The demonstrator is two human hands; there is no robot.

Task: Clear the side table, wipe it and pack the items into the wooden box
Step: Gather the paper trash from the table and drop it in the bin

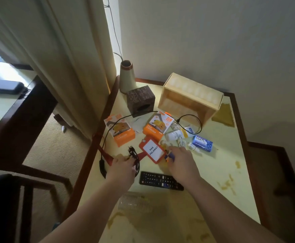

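Head view, looking down on a cluttered side table: the left hand curls its fingers around a coiled black cable, pinching it just left of the red visitor-pass holder labelled "PAS PELAWAT". The right hand rests knuckles-up just right of the pass holder, fingers bent over a small blue-and-orange item; whether it grips that item cannot be told. A black remote control lies below the pass holder, between the two forearms, with a clear plastic cup on its side nearer the camera. Above the pass holder sit two orange fast-charger boxes, one to its upper left. To its right lie a white tube, white earphone cord and a blue Lux soap bar. The open wooden box lies on its side far above the pass holder, near the wall, beside a dark patterned cube and a tapered vase. Yellowish stains mark the tabletop at right.
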